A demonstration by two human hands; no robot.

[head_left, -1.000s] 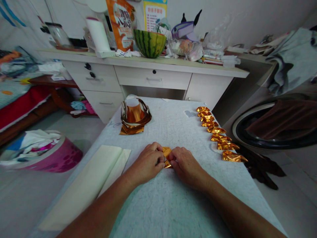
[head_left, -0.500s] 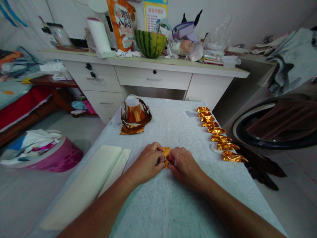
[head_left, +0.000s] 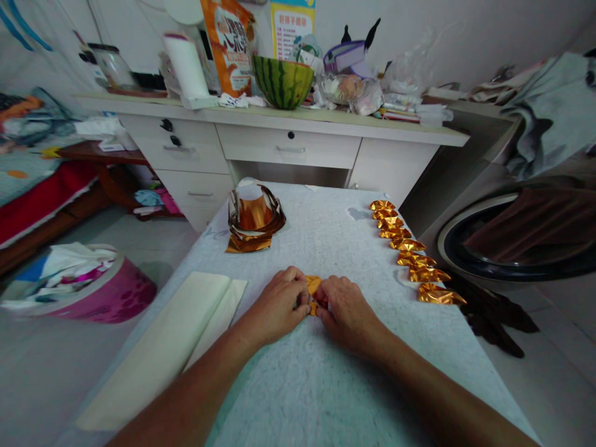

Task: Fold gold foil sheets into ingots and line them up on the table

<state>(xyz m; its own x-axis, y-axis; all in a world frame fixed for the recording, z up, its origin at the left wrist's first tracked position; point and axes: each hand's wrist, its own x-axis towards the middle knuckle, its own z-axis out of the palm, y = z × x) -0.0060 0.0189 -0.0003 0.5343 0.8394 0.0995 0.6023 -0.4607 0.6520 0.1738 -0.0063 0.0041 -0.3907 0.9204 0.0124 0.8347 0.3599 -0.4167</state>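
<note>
The left hand (head_left: 285,301) and the right hand (head_left: 347,310) pinch a little gold paper (head_left: 313,284), one on each side, with their fingers curled in. The paper is between them on the table (head_left: 316,385). Shiny gold shapes (head_left: 410,246) sit in a row near the right edge. A gold pile (head_left: 255,214) sits farther back, to the left.

Left hand (head_left: 283,304), right hand (head_left: 348,310): both curled, close together.
</note>
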